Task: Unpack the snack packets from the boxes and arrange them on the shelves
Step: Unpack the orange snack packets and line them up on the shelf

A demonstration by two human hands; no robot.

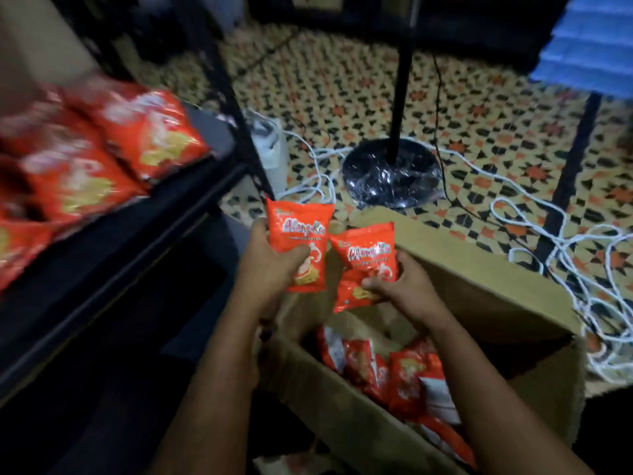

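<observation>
Above the open cardboard box (479, 279) of red snack packets (394, 375), left hand (274, 265) and right hand (400, 286) each gripping one packet.

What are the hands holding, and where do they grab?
Each holds one red snack packet: left hand grips left packet low down; right hand grips right packet low down.

My left hand (274, 265) holds one packet (299, 245) just left of the packet (368, 265) in my right hand (404, 286), both above the open box (479, 293). More packets (394, 375) lie inside it (packed close). The shelf (137, 214) to my left carries other packets (102, 152); a stand base (392, 173) sits on the floor behind the box.
</observation>
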